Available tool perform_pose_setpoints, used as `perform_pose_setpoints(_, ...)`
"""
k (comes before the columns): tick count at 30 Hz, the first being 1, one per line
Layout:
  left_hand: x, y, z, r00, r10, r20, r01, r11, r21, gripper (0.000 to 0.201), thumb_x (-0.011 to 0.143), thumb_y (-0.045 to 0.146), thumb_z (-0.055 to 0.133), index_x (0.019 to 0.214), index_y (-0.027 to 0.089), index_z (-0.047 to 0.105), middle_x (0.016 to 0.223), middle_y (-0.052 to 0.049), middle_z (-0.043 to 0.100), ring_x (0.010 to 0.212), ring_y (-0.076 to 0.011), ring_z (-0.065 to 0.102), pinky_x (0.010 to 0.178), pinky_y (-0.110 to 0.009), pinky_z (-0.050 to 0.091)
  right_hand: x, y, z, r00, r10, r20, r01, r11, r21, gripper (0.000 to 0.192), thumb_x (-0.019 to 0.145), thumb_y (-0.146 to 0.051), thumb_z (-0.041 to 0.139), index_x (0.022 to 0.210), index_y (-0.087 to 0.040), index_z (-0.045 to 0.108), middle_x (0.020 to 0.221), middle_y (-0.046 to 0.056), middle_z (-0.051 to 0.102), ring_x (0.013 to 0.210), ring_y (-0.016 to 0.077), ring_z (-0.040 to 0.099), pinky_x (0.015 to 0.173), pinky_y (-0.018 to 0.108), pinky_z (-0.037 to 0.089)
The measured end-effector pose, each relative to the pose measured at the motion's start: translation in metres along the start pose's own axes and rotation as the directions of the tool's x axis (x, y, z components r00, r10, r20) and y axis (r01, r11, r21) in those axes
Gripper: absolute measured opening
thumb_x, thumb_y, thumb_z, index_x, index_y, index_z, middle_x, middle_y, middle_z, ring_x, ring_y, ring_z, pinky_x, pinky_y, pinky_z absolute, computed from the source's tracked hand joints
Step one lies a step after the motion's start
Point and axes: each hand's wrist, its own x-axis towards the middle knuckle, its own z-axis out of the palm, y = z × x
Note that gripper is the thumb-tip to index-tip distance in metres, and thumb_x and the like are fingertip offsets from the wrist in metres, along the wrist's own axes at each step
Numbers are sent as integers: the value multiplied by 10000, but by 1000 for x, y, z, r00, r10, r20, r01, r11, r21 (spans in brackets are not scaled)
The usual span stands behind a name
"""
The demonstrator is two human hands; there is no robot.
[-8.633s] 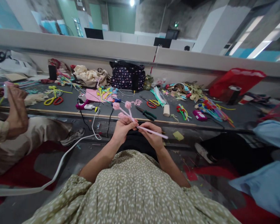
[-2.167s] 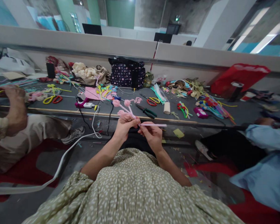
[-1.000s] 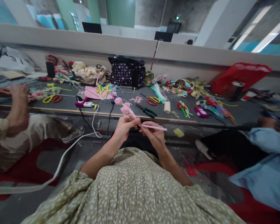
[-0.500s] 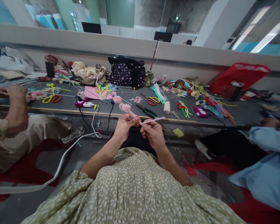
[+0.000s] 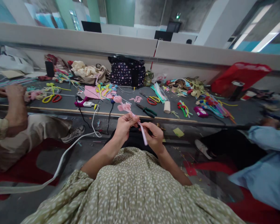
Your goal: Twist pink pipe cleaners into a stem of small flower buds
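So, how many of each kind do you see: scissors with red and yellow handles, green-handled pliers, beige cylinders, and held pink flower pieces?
Left scissors and middle scissors: 2
Pliers: 1
Beige cylinder: 1
Held pink flower piece: 1
Total: 5

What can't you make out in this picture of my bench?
All in the head view:
Pale stem: one stretch, covered by the left fingers.
Dotted bag: its contents, hidden by its own sides.
Rightmost purple device: any lettering, too small and blurred.
Co-worker's farther hand: its arm, cut off by the left edge.
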Motion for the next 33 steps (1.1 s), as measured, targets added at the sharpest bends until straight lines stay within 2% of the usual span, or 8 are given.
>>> perform_pose_setpoints(2,0,0,-1,1000,-6,4,6,1000,6,294,580,337,842,637,129,641,604,-4,635,472,-57,511,487,-183,408,0,0,1,1000,6,0,-6,1000,-10,144,821,-338,643,917,-248,702,782,27,691,699,159,624,693,307,528)
perform_pose_setpoints(5,0,2,-1,999,-24,33,24,999,21,294,597,350,836,652,126,653,616,-13,647,475,-57,515,480,-183,401,3,0,3,981,194,11,-192,958,212,170,804,-363,665,892,-217,667,694,9,678,562,125,589,530,248,498)
perform_pose_setpoints(9,0,4,1,995,-39,91,40,999,-1,287,592,341,842,728,131,703,641,-22,669,539,-84,573,550,-201,460,11,3,3,887,417,200,-457,721,522,210,756,-348,713,863,-188,629,576,-40,614,416,70,480,387,176,393)
perform_pose_setpoints(12,0,1,0,993,-23,112,23,1000,0,290,591,321,842,783,136,728,657,-27,683,573,-103,603,596,-221,493,16,5,0,827,463,319,-553,564,613,186,740,-318,726,795,-179,615,531,-63,565,390,45,423,360,149,352)
perform_pose_setpoints(14,1,-1,-1,995,5,102,-9,999,31,272,596,312,837,773,134,732,646,-30,680,575,-109,605,603,-230,500,16,5,0,816,470,338,-567,530,631,187,738,-312,731,767,-172,610,525,-65,559,386,37,414,353,137,342)
perform_pose_setpoints(24,-1,0,0,994,103,28,-105,992,66,207,603,282,832,645,131,697,609,-15,654,507,-74,542,521,-201,427,6,-4,6,931,353,94,-357,826,436,216,779,-383,698,867,-189,657,608,-13,678,453,81,556,422,178,442)
perform_pose_setpoints(30,-2,1,2,994,105,17,-106,994,36,236,576,284,845,605,122,675,613,-14,652,474,-59,522,485,-190,406,0,0,4,994,108,-35,-103,987,123,165,844,-352,628,924,-220,686,693,9,690,575,122,618,535,236,502)
perform_pose_setpoints(33,0,0,1,996,87,18,-87,995,50,253,569,296,849,596,119,669,601,-14,647,467,-56,517,471,-184,401,-1,1,3,999,10,-48,-9,1000,16,151,847,-343,621,892,-223,701,714,18,686,629,135,621,602,260,519)
